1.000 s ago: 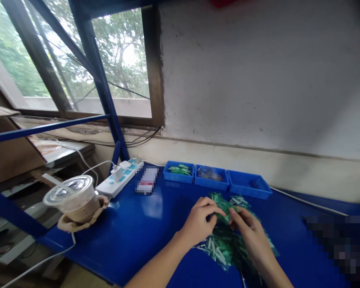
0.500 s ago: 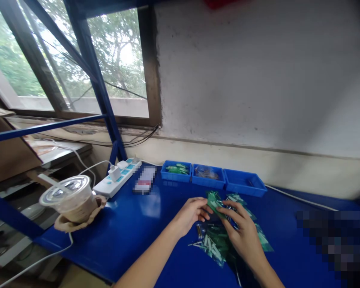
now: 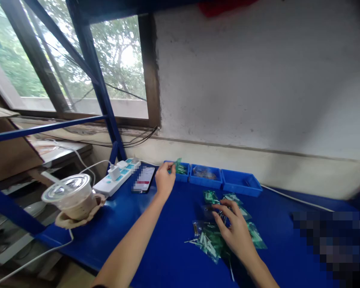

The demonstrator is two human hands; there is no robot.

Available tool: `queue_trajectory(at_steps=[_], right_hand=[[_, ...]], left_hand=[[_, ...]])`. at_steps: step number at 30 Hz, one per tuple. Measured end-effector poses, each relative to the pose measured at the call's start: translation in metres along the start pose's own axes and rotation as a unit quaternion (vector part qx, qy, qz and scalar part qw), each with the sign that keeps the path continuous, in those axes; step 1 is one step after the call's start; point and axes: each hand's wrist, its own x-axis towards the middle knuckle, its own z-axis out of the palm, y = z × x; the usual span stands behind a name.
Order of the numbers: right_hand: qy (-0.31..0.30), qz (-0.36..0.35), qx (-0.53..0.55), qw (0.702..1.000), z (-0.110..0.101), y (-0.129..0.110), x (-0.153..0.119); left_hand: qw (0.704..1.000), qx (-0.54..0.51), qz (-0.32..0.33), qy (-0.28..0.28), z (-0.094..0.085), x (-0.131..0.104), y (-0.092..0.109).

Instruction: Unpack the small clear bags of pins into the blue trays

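Note:
My left hand (image 3: 165, 179) reaches over the leftmost blue bin and pinches a small green plastic packet (image 3: 178, 161) at its front left corner. More green packets (image 3: 182, 170) lie inside that bin. My right hand (image 3: 234, 226) hovers low over the pile with its fingers apart, close to a clear bag of small metal parts (image 3: 223, 217); whether a fingertip touches it I cannot tell. Beside it are a small green bag (image 3: 210, 196), a bag with white plugs (image 3: 207, 243) and screws, and more green-tinted bags (image 3: 256, 236) on the right.
Three blue bins stand in a row along the wall; the middle bin (image 3: 205, 182) holds clear packets, the right one (image 3: 243, 188) a dark item. Left of them are a phone (image 3: 144, 179), a power strip (image 3: 117, 178) and a lidded drink cup (image 3: 70, 196) in a holder. A cable (image 3: 297, 198) runs behind.
My left hand has moved from the pile up and left to the leftmost bin, and pinches a packet there. The green bag it handled lies on the pile. My right hand has loosened and spread.

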Motion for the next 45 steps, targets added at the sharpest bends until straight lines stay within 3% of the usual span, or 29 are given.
queue_trajectory(at_steps=[3, 6, 10, 13, 19, 22, 25, 32, 40, 45], right_hand=[[-0.008, 0.003, -0.011, 1.000, -0.004, 0.004, 0.002], [-0.035, 0.011, -0.015, 0.999, -0.007, 0.005, 0.003], [-0.065, 0.018, -0.013, 0.998, -0.009, 0.002, 0.004], [-0.093, 0.017, -0.019, 0.995, -0.010, -0.001, 0.003], [-0.119, 0.014, -0.018, 0.993, -0.011, -0.002, 0.004], [-0.113, 0.013, -0.016, 0.993, -0.012, 0.000, 0.005], [-0.120, 0.018, -0.020, 0.992, -0.013, 0.000, 0.005], [-0.151, 0.025, -0.016, 0.988, -0.014, -0.006, 0.005], [-0.154, 0.028, -0.023, 0.987, -0.015, -0.008, 0.005], [-0.160, 0.033, -0.022, 0.986, -0.013, -0.006, 0.005]], left_hand=[[0.984, 0.145, 0.086, -0.049, 0.001, 0.011, -0.006], [0.963, 0.193, 0.135, -0.128, 0.008, -0.011, -0.011], [0.965, 0.153, 0.109, -0.185, 0.011, -0.055, -0.020], [0.958, 0.097, 0.098, -0.252, 0.005, -0.074, -0.016], [0.909, 0.013, 0.162, -0.385, -0.007, -0.092, 0.019], [0.879, 0.004, 0.196, -0.435, -0.009, -0.093, 0.022], [0.874, 0.016, 0.189, -0.447, -0.006, -0.091, 0.015], [0.914, 0.082, 0.101, -0.384, -0.005, -0.084, 0.003], [0.883, 0.102, 0.062, -0.454, -0.012, -0.076, 0.003], [0.898, 0.060, 0.034, -0.435, -0.011, -0.078, 0.000]])
